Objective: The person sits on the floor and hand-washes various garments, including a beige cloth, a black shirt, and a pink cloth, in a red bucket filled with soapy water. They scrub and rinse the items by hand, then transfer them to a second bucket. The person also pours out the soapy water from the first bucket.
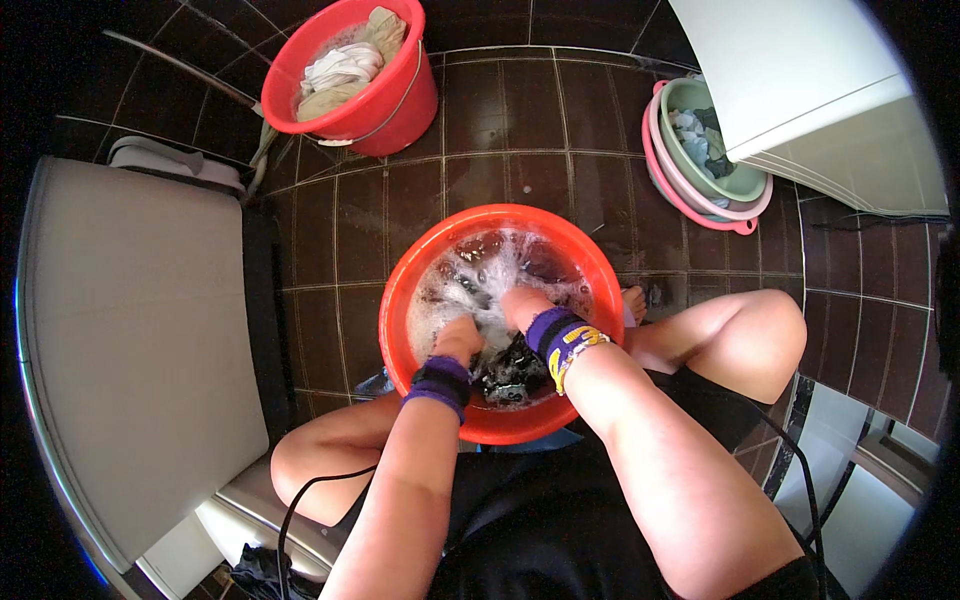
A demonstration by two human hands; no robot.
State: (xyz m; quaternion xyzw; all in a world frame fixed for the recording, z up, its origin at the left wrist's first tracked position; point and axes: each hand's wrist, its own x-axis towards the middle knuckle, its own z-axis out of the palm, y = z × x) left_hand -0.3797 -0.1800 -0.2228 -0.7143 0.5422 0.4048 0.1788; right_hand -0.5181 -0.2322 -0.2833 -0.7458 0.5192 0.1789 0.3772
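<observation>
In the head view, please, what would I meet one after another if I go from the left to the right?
Grey panel, red bucket, left hand, right hand, stack of basins.

brown tiled floor (500,110), dark tiled wall (580,25), white appliance (790,70), perhaps

The middle of the scene is well lit, while the corners are swallowed by black vignetting. The white cabinet (790,70) at far right is nearly washed out. Dull sheen is caught on the dark floor (500,110). Splashing water (505,262) is blurred. The grey panel (150,340) at left is bowed and blue-fringed.
</observation>
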